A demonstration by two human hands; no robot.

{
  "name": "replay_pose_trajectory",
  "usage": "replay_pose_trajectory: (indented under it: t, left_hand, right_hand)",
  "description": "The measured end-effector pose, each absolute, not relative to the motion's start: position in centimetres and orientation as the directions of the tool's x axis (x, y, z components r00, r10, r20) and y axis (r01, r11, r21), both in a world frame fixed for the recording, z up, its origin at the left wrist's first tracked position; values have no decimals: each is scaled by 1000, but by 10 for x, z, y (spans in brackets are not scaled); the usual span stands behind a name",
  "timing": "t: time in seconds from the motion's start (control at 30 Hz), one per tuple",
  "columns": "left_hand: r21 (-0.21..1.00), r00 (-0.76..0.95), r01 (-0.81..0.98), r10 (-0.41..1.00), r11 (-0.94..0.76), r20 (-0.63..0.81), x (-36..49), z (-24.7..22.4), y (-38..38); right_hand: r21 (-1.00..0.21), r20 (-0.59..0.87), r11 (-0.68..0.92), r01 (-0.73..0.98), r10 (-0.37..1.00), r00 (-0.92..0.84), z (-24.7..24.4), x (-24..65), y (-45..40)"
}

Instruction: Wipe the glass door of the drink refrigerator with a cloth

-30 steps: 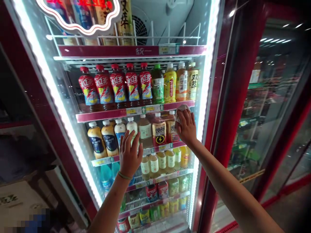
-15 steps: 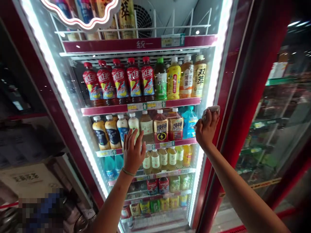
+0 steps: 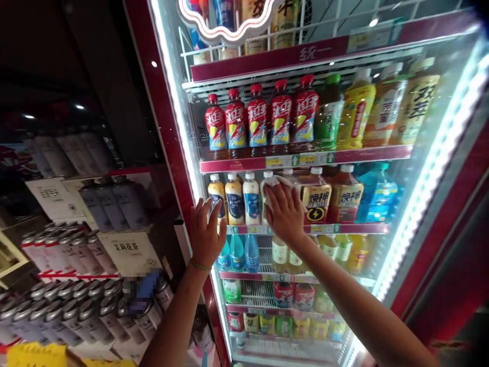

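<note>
My right hand (image 3: 286, 214) presses a pale, crumpled cloth (image 3: 281, 182) flat on the cooler's glass door, in front of the second full row of bottles. The fingers lie over the cloth and hide much of it, along with some bottles behind. My left hand (image 3: 207, 235) holds nothing. Its fingers are spread at the left side of the door, near the light strip (image 3: 179, 120); whether they touch the glass I cannot tell. Behind the door stand red-capped bottles (image 3: 257, 121) and, below them, white-capped bottles (image 3: 234, 200).
A wavy lit sign (image 3: 229, 36) sits at the top of the door. Red framing (image 3: 147, 71) borders the cooler. To the left, several rows of cans (image 3: 72, 316) and printed cartons (image 3: 128, 254) are stacked close by. A yellow sign (image 3: 36, 355) shows at the lower left.
My right hand has moved the cloth left, from the door's right edge to the middle of the glass. My left hand has shifted toward the door's left edge. The view has swung left.
</note>
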State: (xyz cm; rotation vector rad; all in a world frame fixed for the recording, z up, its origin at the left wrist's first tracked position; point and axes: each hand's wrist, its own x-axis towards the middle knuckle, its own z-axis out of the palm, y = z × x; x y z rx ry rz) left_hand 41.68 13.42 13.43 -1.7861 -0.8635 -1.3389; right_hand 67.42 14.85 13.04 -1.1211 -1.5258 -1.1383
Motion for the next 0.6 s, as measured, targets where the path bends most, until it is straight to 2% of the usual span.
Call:
replay_pose_trajectory:
  t: [0.2, 0.33, 0.5, 0.6]
  left_hand:
    - [-187, 247, 857, 64, -481, 967, 357, 136, 130]
    - [-192, 242, 868, 53, -457, 969, 333, 139, 128]
    - [-190, 252, 850, 63, -492, 966, 325, 139, 128]
    - [-174, 244, 835, 68, -522, 967, 329, 135, 128]
  right_hand:
    - [249, 937, 295, 922, 169, -307, 135, 569, 162]
    - [317, 920, 336, 887, 117, -373, 121, 517, 175]
    - [457, 825, 425, 781, 124, -551, 104, 512, 176]
    - [418, 838, 425, 803, 160, -521, 130, 534, 174]
